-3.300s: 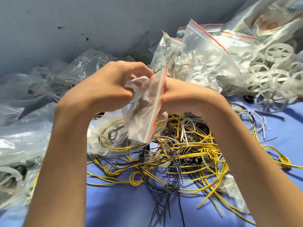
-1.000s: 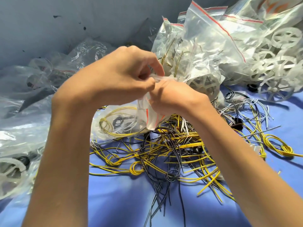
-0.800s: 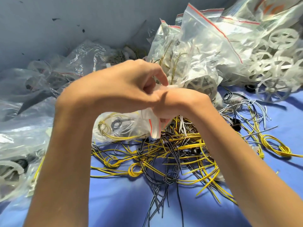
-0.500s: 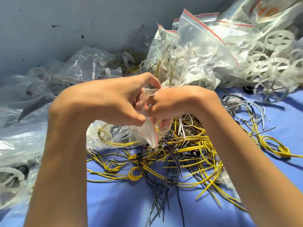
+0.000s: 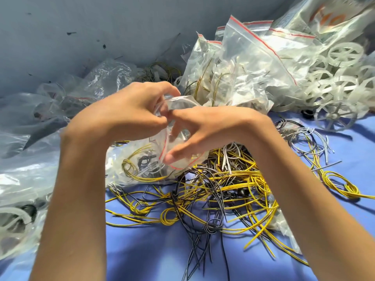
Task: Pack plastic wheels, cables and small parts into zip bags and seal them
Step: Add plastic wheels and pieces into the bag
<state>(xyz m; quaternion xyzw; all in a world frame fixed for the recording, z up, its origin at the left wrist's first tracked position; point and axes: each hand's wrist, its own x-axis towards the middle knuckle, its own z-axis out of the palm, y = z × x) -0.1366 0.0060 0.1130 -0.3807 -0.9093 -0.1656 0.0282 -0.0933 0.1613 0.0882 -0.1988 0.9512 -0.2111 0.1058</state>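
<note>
Cables (image 5: 227, 180) tangled on blue cloth (image 5: 154, 256); grey wall (image 5: 85, 25).

Orange print on far-right bag (image 5: 328, 17): blurred, unreadable; no other text.

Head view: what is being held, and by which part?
A small clear zip bag, held by both hands: the left hand pinches its upper edge, the right hand grips it at the red zip strip.
</note>
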